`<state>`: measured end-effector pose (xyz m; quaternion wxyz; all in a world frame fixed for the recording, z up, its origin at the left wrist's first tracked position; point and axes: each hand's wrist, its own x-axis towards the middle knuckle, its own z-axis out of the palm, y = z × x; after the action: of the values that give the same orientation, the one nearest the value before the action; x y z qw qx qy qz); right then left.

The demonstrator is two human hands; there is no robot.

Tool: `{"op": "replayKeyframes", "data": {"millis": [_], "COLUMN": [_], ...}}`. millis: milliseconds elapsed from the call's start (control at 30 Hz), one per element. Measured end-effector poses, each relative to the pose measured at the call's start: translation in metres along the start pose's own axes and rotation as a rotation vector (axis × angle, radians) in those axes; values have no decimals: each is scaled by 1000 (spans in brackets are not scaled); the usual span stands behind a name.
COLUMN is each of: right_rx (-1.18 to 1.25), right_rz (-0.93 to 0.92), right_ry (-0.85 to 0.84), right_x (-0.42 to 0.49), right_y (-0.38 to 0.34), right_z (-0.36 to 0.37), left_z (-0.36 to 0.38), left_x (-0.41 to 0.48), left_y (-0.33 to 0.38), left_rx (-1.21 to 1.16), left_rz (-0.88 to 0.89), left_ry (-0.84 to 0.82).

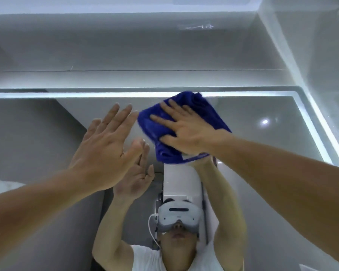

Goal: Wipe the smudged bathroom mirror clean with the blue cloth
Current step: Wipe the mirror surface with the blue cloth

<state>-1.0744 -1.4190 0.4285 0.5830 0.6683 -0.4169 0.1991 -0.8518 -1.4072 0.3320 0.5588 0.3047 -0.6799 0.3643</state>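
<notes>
Head view looks up along both arms to the mirror, which has a lit strip along its top and right edges. My right hand lies flat with spread fingers on the blue cloth and presses it against the glass, near the top edge, at about 12 o'clock in the picture. The cloth is bunched, and one fold hangs below the palm toward 6 o'clock. My left hand is wide open and holds nothing; it is just beside the cloth, at its 9 o'clock, and I cannot tell whether it touches the glass.

I judge that the wiping is in progress, on the upper band of the mirror. Smudges I cannot make out from here. The next move calls for steady flat pressure and a sweep toward 3 o'clock along the lit strip, then lower rows.
</notes>
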Motion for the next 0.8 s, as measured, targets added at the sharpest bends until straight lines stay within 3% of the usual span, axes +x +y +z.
{"op": "replayKeyframes", "data": {"millis": [167,267,367,500,600,667,800], "right_rx": [-3,1,-50,1,76,66,23], "right_rz": [-436,-606,-424,155,543,570,150], "right_ry": [-116,-163,-148,-49,-13,33,88], "right_x": [-100,-144,-135,-61,-6,8,-30], "right_y": [-55,-40,8,54,38,11,-58], "right_z": [19,20,2,-16,-14,-7,14], "left_z": [-5,-11,-15,-19,-21,-19,-10], "left_x": [-7,-13,-19,-27,-28,-30,-36], "left_y": [2,5,4,-1,-6,-6,-2], "left_rx": [-31,-40,-31,11,25,12,14], "left_rz": [-15,-17,-13,-5,-19,-19,-11], "left_ry": [-10,-16,-42,-83,-77,-73,-71]}}
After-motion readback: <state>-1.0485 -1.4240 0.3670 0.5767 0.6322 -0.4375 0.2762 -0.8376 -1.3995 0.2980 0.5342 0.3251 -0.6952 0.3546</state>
